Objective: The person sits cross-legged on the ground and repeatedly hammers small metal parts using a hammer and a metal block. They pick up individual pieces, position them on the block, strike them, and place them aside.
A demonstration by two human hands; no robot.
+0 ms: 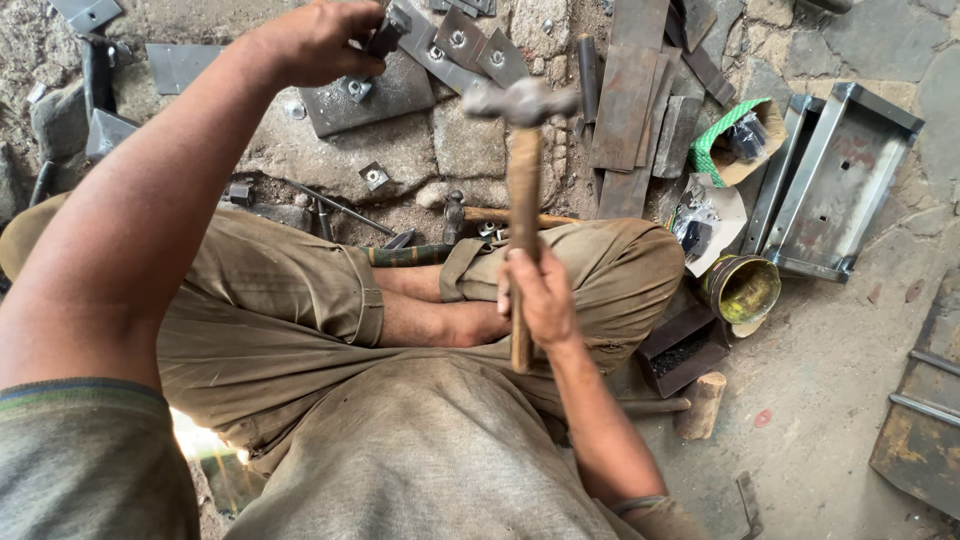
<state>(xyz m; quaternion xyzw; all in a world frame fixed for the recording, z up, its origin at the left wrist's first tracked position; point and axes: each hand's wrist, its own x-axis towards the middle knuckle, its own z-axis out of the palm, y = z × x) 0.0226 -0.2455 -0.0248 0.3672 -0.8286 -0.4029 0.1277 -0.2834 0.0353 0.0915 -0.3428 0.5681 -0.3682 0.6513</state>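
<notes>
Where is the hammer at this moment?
In the head view, the hammer is centre frame, raised in the right hand, its head above the knees near flat metal plates.

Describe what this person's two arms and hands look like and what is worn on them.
Both hands, the left hand and the right hand, are bare, with no gloves. The forearms are uncovered. A grey-green short sleeve with a dark band at its edge covers the left upper arm. A thin band circles the right arm near the elbow.

A rough metal workshop, worked right on the ground: cut steel plates (625,105) scattered over cracked stone floor (470,150). Folded sheet-metal channels (840,180) lie right, and a ball-peen hammer (522,170) is raised.
</notes>
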